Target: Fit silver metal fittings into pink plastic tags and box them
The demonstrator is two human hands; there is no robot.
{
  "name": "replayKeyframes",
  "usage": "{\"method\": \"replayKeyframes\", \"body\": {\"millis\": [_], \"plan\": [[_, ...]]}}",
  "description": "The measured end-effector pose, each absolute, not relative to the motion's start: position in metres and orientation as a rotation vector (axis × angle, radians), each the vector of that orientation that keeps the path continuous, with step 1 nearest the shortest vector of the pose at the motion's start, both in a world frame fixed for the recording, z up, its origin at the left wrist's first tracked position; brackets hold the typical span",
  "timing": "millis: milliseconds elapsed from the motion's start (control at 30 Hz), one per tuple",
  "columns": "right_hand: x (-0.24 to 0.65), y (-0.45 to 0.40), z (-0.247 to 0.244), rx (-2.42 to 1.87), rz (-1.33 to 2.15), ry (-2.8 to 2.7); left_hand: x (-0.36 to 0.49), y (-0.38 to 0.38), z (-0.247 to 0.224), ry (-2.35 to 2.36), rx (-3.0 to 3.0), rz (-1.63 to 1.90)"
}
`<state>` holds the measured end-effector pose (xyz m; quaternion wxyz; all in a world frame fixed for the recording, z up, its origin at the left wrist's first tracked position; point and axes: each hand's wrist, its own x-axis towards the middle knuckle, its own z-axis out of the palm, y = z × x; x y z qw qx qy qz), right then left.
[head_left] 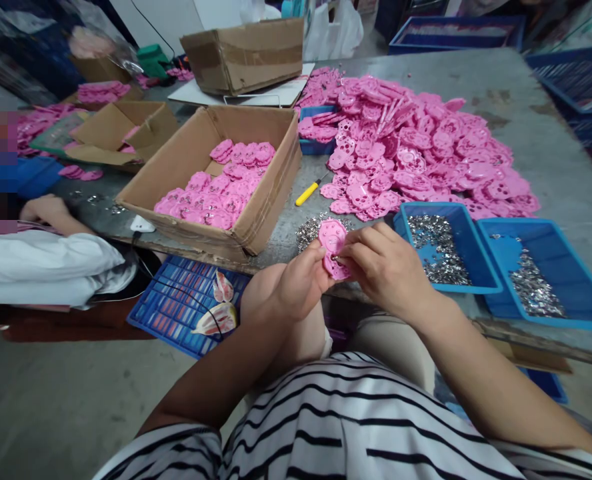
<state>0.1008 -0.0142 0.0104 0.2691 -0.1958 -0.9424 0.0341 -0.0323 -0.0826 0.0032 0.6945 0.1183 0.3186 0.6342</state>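
Your left hand [303, 280] grips the pink perforated plastic piece [333, 241], long axis pointing away from you; your right hand [389, 270] pinches its right edge, perhaps on a small metal part; both meet just right of the open brown cardboard box [276, 193].

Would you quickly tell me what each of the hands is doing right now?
Left hand: closed on the pink piece.
Right hand: fingers pinched at that piece's lower part; whether they grip a small part cannot be told.

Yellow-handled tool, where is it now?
The yellow-handled tool lies near the middle of the head view, on the table, right of the large cardboard box and left of the pink heap.
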Motion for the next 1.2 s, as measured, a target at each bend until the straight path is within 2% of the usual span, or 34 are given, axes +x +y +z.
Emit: {"method": "replayKeyframes", "body": {"millis": [233, 733, 1000, 1200], "plan": [[0.101, -0.01, 0.013, -0.452, -0.013, -2.632, -0.033, -0.082, 0.003, 0.708, 0.28, 1.403], [0.103, -0.004, 0.012, -0.48, 0.204, -2.589, -0.033, -0.081, 0.006, 0.727, 0.253, 1.375], [0.109, -0.005, 0.022, -0.519, 0.225, -2.458, -0.035, -0.082, 0.006, 0.744, 0.2, 1.382], [0.114, -0.005, 0.005, -0.712, 0.391, -2.186, -0.041, -0.076, 0.008, 0.818, 0.012, 1.315]]}}
